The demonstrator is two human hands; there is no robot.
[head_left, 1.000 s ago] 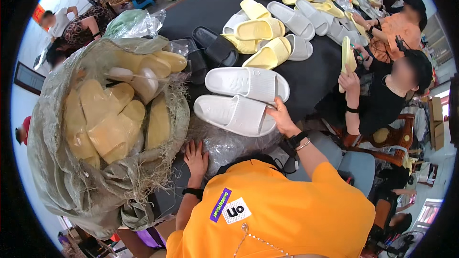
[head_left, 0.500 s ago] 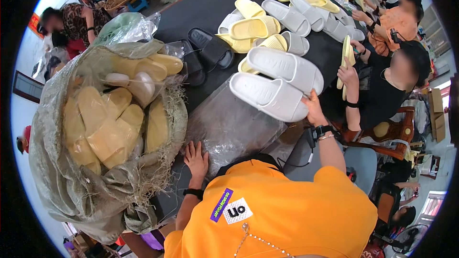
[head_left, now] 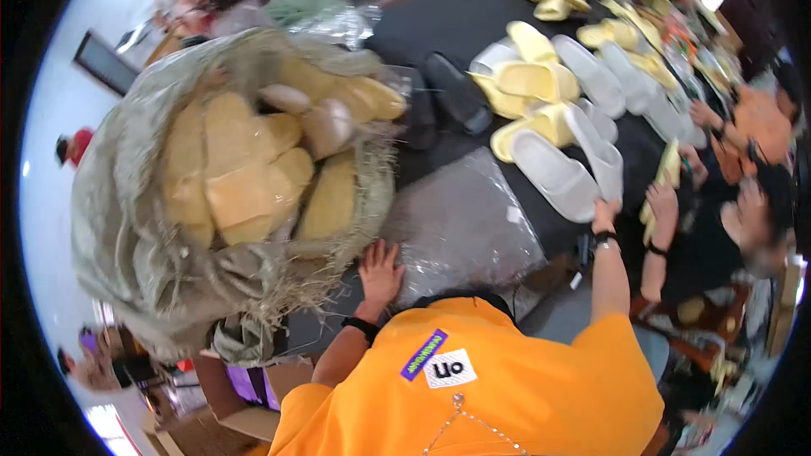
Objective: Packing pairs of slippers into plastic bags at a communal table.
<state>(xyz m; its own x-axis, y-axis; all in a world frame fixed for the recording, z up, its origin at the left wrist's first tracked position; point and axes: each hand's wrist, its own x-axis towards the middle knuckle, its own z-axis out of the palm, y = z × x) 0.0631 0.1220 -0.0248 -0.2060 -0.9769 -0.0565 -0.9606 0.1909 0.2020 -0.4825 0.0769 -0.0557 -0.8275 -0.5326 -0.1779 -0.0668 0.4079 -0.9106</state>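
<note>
- Gripping the near ends of two white moulded foam slippers [head_left: 568,165] with the right hand [head_left: 605,216], fingers closed round their heels at the table's right edge.
- Running away from that grip up and to the left, long axes side by side: one slipper lying sole-flat, the other tipped on its edge against it.
- Pressing flat, fingers spread and holding nothing, with the left hand [head_left: 380,272] on the near corner of a crinkled clear plastic bag [head_left: 460,224] spread on the dark tabletop [head_left: 439,25].
- Lying up and to the right of the left hand, well apart from it, the white pair; nearer by far to the right hand, which already has it.
- Resting beyond the pair, touching or overlapping it, a loose heap of pale yellow and white foam slippers [head_left: 541,84], smooth and matte, with one black slipper [head_left: 456,93] to the left.
- Bulging at the left, a coarse frayed woven sack [head_left: 144,228] crammed with yellow slippers, its rim just beside the left hand.
</note>
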